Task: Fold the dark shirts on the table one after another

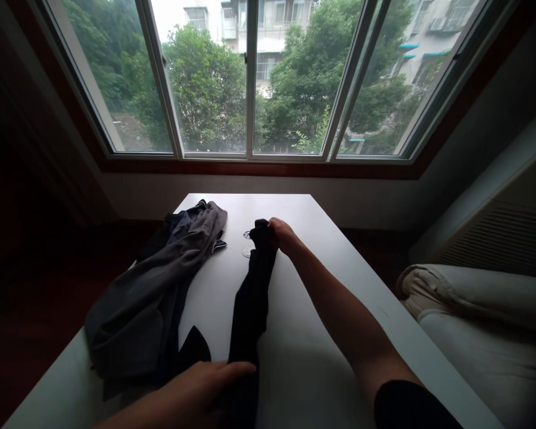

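Note:
A long black garment (251,298) lies stretched along the white table (321,357), running away from me. My right hand (282,233) is closed on its far end, gripping the cloth. My left hand (196,384) lies flat with fingers stretched out, pressing the near end of the same garment onto the table. To the left, a pile of grey and dark clothes (161,292) lies crumpled and hangs over the table's left edge.
A small clear object (247,244) sits on the table just left of my right hand. A white cushioned seat (482,322) stands to the right. A wide window (250,77) with trees beyond fills the far wall.

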A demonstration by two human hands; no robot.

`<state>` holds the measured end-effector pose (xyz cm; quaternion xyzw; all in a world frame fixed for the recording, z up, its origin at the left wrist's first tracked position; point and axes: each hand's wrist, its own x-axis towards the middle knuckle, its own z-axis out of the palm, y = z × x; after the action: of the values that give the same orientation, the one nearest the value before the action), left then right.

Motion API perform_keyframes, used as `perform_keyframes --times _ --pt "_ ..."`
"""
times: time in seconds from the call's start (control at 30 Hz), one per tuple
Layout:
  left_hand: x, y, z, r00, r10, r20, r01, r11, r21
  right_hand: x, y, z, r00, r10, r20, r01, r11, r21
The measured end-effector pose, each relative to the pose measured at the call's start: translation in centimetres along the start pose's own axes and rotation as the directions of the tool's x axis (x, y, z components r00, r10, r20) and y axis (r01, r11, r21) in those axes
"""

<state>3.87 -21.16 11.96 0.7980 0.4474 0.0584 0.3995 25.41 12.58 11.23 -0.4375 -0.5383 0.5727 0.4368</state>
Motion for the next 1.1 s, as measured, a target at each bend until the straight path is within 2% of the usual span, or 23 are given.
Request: perform_keyframes --times 0.03,0.07,0.1,0.13,0.17,0.23,0.3,0.37,0.4,0.43,0.47,0.5,0.53,0.57,0.63,0.67,0.7,0.73,0.83,0.93,1.0,1.1 --pt "-1.0 0.1 -1.4 1.000 -0.006 -0.026 0.006 1.000 -0.027 0.7 -1.8 1.0 0.999 -0.051 -0.015 0.052 0.992 0.114" --pt "-2.1 0.2 -3.1 0.993 -0.037 -0.112 0.033 0.999 -0.037 1.5 -3.7 2.1 0.994 -0.110 -0.028 0.114 0.973 0.200" --pt "-3.3 0.3 -5.0 0.968 -0.067 -0.242 0.062 0.998 -0.027 2.3 -5.5 3.2 0.980 -0.194 -0.046 0.199 0.943 0.266" --pt "-4.5 0.2 -7.0 0.926 -0.096 -0.365 0.101 0.995 -0.005 3.1 -7.2 4.4 0.956 -0.291 -0.047 0.290 0.904 0.314" --pt "-5.8 0.1 -9.0 0.867 -0.123 -0.483 0.147 0.989 0.012 3.8 -8.7 5.6 0.926 -0.375 -0.044 0.366 0.865 0.344" --pt "-8.1 -0.4 -12.7 0.709 -0.158 -0.687 0.230 0.973 0.013 5.2 -10.6 7.9 0.877 -0.481 -0.002 0.449 0.817 0.363" --pt "-10.0 -1.4 -15.6 0.516 -0.155 -0.842 0.317 0.948 0.019 6.2 -10.7 9.8 0.868 -0.488 0.090 0.439 0.840 0.319" --pt "-11.0 -3.0 -17.5 0.318 -0.084 -0.944 0.431 0.900 0.065 7.0 -9.0 11.0 0.889 -0.411 0.204 0.377 0.908 0.186" --pt "-11.1 -3.9 -18.0 0.243 -0.042 -0.969 0.486 0.870 0.084 7.2 -7.6 11.3 0.902 -0.354 0.246 0.343 0.935 0.087" --pt "-10.8 -4.9 -18.3 0.207 -0.009 -0.978 0.521 0.848 0.103 7.3 -5.9 11.3 0.916 -0.297 0.268 0.314 0.949 -0.019" --pt "-10.3 -5.9 -18.3 0.221 0.006 -0.975 0.531 0.838 0.125 7.4 -4.1 11.1 0.930 -0.248 0.272 0.286 0.951 -0.114" --pt "-9.4 -6.7 -18.0 0.281 0.005 -0.960 0.522 0.838 0.157 7.3 -2.3 10.8 0.941 -0.199 0.274 0.255 0.950 -0.183" --pt "-8.3 -7.5 -17.6 0.375 0.005 -0.927 0.491 0.847 0.203 7.1 -0.5 10.3 0.949 -0.153 0.277 0.220 0.948 -0.231" --pt "-7.0 -8.1 -17.0 0.493 0.015 -0.870 0.442 0.857 0.265 6.9 1.3 9.7 0.955 -0.114 0.276 0.192 0.942 -0.275" --pt "-3.9 -8.9 -15.6 0.714 0.059 -0.698 0.330 0.851 0.409 6.1 4.4 8.5 0.969 -0.058 0.238 0.150 0.910 -0.387" --pt "-2.2 -9.3 -14.9 0.799 0.077 -0.596 0.273 0.837 0.474 5.5 5.7 7.9 0.976 -0.044 0.212 0.137 0.883 -0.450" --pt "-0.6 -9.7 -14.3 0.859 0.091 -0.504 0.226 0.815 0.533 4.9 6.8 7.4 0.981 -0.040 0.191 0.134 0.850 -0.510" --pt "1.1 -10.2 -13.8 0.898 0.095 -0.429 0.197 0.786 0.586 4.3 7.8 6.8 0.981 -0.051 0.185 0.148 0.815 -0.560" --pt "5.6 -12.4 -13.4 0.941 0.041 -0.336 0.218 0.685 0.695 2.0 9.8 5.1 0.949 -0.157 0.275 0.302 0.712 -0.634" --pt "9.5 -15.1 -14.7 0.930 -0.094 -0.355 0.330 0.639 0.694 -0.3 11.0 2.7 0.866 -0.267 0.423 0.493 0.603 -0.628" --pt "11.5 -16.7 -16.0 0.877 -0.184 -0.444 0.451 0.636 0.626 -1.7 11.4 0.9 0.827 -0.303 0.474 0.558 0.547 -0.624" --pt "13.5 -18.6 -17.8 0.734 -0.296 -0.611 0.629 0.636 0.448 -3.2 11.6 -1.6 0.825 -0.324 0.464 0.565 0.512 -0.647"
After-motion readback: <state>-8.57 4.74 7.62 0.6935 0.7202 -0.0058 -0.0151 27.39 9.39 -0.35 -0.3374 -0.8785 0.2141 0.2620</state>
